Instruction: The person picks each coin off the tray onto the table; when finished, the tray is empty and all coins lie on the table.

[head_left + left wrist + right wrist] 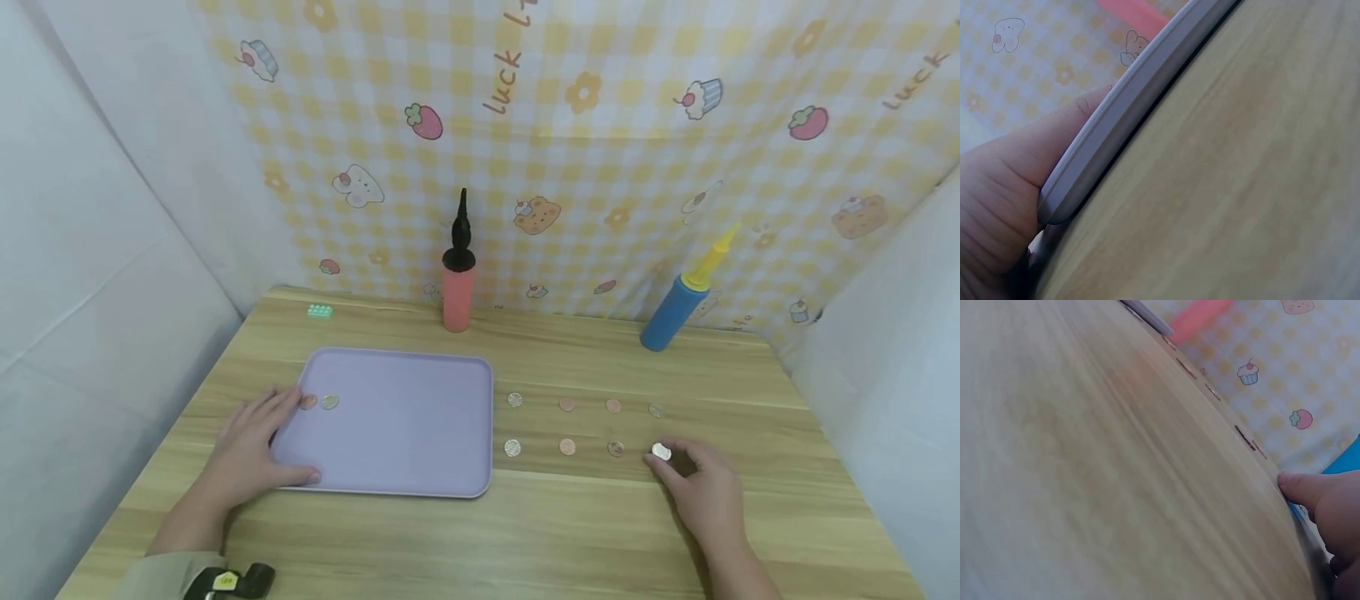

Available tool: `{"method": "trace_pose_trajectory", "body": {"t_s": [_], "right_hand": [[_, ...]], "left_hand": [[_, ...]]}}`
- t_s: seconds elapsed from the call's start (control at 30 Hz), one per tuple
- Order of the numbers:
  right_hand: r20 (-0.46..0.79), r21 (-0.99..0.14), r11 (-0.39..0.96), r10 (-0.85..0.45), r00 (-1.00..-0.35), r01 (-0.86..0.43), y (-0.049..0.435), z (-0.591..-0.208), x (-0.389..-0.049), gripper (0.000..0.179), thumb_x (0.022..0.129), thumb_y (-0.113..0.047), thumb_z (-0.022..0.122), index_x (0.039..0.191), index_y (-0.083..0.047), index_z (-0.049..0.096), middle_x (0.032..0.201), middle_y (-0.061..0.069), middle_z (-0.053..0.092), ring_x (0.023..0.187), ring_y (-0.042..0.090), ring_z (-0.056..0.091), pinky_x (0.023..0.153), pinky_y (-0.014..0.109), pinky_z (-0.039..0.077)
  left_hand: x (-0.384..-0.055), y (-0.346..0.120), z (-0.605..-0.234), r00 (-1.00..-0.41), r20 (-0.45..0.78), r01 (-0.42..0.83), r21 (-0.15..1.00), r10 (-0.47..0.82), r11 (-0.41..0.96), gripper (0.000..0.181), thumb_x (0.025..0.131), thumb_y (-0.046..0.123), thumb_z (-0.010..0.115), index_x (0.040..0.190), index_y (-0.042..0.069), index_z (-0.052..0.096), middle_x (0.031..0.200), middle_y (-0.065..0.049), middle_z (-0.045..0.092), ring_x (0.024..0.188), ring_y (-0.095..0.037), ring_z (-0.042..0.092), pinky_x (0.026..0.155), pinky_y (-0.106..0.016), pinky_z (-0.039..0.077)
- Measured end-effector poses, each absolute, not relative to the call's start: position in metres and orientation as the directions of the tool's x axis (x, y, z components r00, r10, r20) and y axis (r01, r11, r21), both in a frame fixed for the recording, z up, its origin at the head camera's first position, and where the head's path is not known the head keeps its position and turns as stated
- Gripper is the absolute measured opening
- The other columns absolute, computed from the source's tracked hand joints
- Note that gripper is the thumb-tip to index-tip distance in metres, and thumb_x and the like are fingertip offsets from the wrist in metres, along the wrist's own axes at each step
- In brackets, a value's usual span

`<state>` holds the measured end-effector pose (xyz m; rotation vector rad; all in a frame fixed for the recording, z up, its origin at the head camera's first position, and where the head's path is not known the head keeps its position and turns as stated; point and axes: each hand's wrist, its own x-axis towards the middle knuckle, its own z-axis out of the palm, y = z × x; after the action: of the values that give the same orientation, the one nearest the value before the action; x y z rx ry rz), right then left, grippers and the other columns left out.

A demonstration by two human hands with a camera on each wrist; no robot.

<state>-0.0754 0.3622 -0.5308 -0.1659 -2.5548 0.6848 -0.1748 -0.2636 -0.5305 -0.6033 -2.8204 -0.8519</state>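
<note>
A lavender tray [390, 425] lies on the table with two coins near its left side, one coppery [308, 402] and one pale gold [330, 402]. My left hand [255, 450] rests over the tray's left side, thumb across the front corner and fingertips beside the coppery coin. In the left wrist view the thumb [1072, 125] lies along the rim. To the tray's right, my right hand [705, 483] pinches a silver coin [661, 451] at the right end of the front row. The right wrist view shows only part of this hand [1329, 500]; the coin is hidden there.
Several coins lie in two rows, including a silver one [512, 447] and a copper one [567, 447]. Behind stand a pink pump [457, 296] and a leaning blue pump [672, 312]. A mint toy brick [319, 311] lies back left. A checked cloth [570, 150] hangs behind.
</note>
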Motion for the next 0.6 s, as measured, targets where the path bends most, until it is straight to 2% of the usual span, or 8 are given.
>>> {"method": "trace_pose_trajectory", "body": {"t_s": [0.07,0.2,0.43,0.6], "right_hand": [[0.415,-0.503,0.864,0.237,-0.878,-0.004,0.363,-0.5307,-0.0761,0.03,0.077,-0.011,0.097,0.1,-0.001,0.08,0.102,0.016,0.077,0.101,0.037,0.066,0.092,0.05,0.046],[0.407,-0.506,0.862,0.225,-0.885,-0.014,0.3645,-0.5309,-0.0771,0.028,0.076,-0.01,0.097,0.097,0.0,0.08,0.099,0.018,0.077,0.099,0.037,0.063,0.096,0.055,0.039],[0.489,-0.485,0.869,0.178,-0.854,-0.096,0.3636,-0.5289,-0.0777,0.024,0.073,-0.003,0.097,0.092,0.0,0.083,0.091,0.019,0.077,0.092,0.039,0.064,0.095,0.054,0.037],[0.478,-0.49,0.867,0.183,-0.859,-0.088,0.3623,-0.5273,-0.0776,0.024,0.075,-0.003,0.095,0.095,0.0,0.083,0.092,0.02,0.075,0.093,0.037,0.062,0.097,0.059,0.034]], "left_hand": [[-0.1746,-0.2641,-0.5311,-0.912,0.236,0.411,0.501,0.337,0.762,0.134,0.061,0.058,0.1,0.164,0.0,0.037,0.16,-0.033,0.043,0.148,-0.06,0.029,0.122,-0.075,0.007],[-0.1741,-0.2646,-0.5311,-0.912,0.232,0.411,0.499,0.339,0.763,0.133,0.061,0.058,0.099,0.164,-0.001,0.037,0.159,-0.033,0.043,0.148,-0.06,0.029,0.122,-0.075,0.007],[-0.1741,-0.2642,-0.5305,-0.913,0.233,0.408,0.502,0.335,0.763,0.133,0.061,0.058,0.099,0.163,-0.001,0.037,0.159,-0.033,0.044,0.148,-0.059,0.029,0.122,-0.074,0.007],[-0.1736,-0.2646,-0.5304,-0.914,0.232,0.406,0.509,0.333,0.759,0.133,0.061,0.058,0.099,0.163,-0.001,0.038,0.16,-0.033,0.044,0.149,-0.059,0.029,0.123,-0.074,0.006]]}}
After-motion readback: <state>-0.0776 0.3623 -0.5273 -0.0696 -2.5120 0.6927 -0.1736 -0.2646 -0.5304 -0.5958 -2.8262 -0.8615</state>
